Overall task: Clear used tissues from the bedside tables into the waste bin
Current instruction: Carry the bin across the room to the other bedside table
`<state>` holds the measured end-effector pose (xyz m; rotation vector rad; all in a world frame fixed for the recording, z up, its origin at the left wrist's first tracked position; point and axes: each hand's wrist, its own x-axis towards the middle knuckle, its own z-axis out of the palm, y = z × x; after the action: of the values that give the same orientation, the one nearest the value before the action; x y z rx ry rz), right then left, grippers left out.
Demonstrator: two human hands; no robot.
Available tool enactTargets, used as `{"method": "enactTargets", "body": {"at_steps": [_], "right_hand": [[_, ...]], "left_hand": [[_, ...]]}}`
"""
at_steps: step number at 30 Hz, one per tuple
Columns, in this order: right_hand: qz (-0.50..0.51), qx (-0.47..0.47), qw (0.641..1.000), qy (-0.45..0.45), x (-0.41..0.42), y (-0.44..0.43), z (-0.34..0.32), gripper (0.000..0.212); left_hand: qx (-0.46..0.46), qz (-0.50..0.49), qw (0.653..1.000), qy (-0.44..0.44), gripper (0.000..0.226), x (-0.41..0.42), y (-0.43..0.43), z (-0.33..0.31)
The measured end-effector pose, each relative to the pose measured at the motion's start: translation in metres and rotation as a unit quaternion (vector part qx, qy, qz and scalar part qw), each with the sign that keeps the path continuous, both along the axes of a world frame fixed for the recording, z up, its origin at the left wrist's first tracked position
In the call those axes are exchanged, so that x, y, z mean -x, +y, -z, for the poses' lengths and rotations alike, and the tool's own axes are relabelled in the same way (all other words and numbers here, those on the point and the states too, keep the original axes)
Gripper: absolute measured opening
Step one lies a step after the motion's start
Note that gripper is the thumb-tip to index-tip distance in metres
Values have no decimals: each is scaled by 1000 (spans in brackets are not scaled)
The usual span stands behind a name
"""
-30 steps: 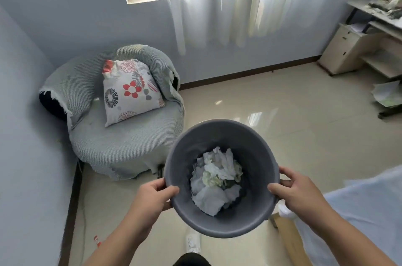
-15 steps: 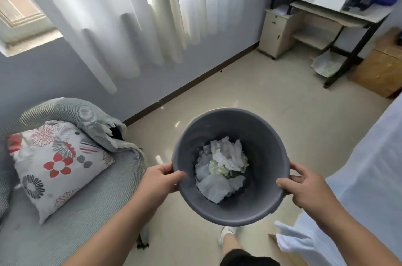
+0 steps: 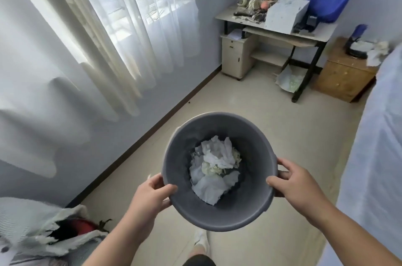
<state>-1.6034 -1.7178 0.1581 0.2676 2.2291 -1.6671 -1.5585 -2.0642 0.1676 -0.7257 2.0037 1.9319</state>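
The round grey plastic waste bin [image 3: 218, 171] is gripped at opposite rims by the left hand [image 3: 150, 197] and right hand [image 3: 298, 184], crumpled white tissues [image 3: 214, 168] inside. More white tissues [image 3: 377, 52] lie on the wooden bedside table [image 3: 345, 76], well ahead of the right fingers, the nearer hand.

Both forearms bare, reaching fwd from near edge, converging toward centre. Left hand [image 3: 150, 195] comes in from lower left, wrist roughly straight, thumb hooked over the bin [image 3: 250, 211] rim at its left side, fingers curled under/outside the wall. Right hand [image 3: 298, 185] comes in from lower right, thumb on top of rim at right side, fingers wrapped round the outside. Both hands closed on the rim, approx. level, opposite each other. Bare knee + white shoe visible at near edge, betw. the arms.
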Motion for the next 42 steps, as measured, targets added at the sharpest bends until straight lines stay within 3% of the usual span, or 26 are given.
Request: {"method": "enactTargets", "body": {"at_steps": [8, 13, 19, 26, 35, 42], "right_hand": [[152, 11, 987, -51, 100, 36, 23, 50], [232, 0, 972, -28, 148, 79, -3, 55], [340, 12, 940, -7, 188, 140, -1, 45], [383, 49, 922, -34, 263, 224, 36, 47], [317, 37, 948, -7, 451, 346, 10, 44], [312, 48, 949, -20, 576, 403, 32, 45]], "left_hand": [[-19, 143, 988, -48, 30, 207, 36, 53], [-25, 271, 961, -43, 27, 329, 90, 36], [-28, 386, 922, -17, 44, 441, 183, 20], [26, 408, 911, -56, 38, 536, 289, 36], [19, 366, 930, -32, 29, 684, 374, 20], [3, 362, 932, -33, 30, 820, 435, 54]]}}
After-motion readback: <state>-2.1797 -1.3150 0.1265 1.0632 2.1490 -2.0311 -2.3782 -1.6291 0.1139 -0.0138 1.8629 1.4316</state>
